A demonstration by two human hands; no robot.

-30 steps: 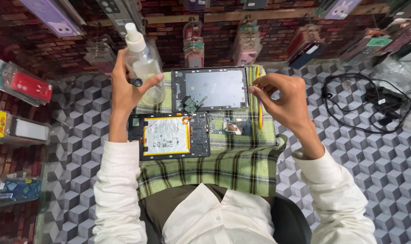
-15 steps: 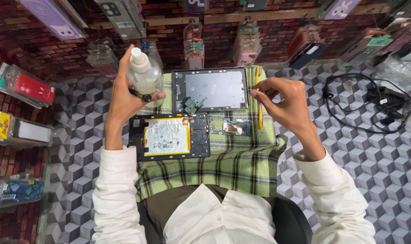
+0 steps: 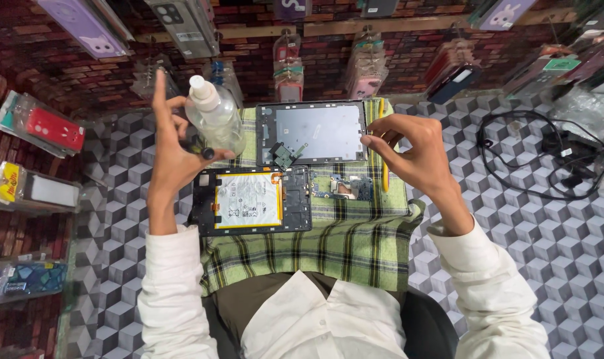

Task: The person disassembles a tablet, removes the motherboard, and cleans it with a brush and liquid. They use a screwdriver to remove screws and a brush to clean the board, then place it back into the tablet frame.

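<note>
The left hand (image 3: 175,149) clamps a clear bottle (image 3: 215,119) (white cap up); the right hand (image 3: 411,153) pinches something tiny beside the grey tablet frame (image 3: 315,133) at the desk's (image 3: 514,219) far edge.

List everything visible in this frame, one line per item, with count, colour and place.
spray bottle: 1, clear with white cap, held in left hand
tablet back panel: 1, grey, top of cloth
opened tablet body: 1, black with white battery, left on cloth
circuit board: 1, blue-green, mid cloth
checked cloth: 1, green, on patterned table
cables: 1 bundle, black, right
phone cases: several, mixed colours, left and back wall
left hand: raised, gripping bottle
right hand: fingers pinched at the panel's right edge
</note>
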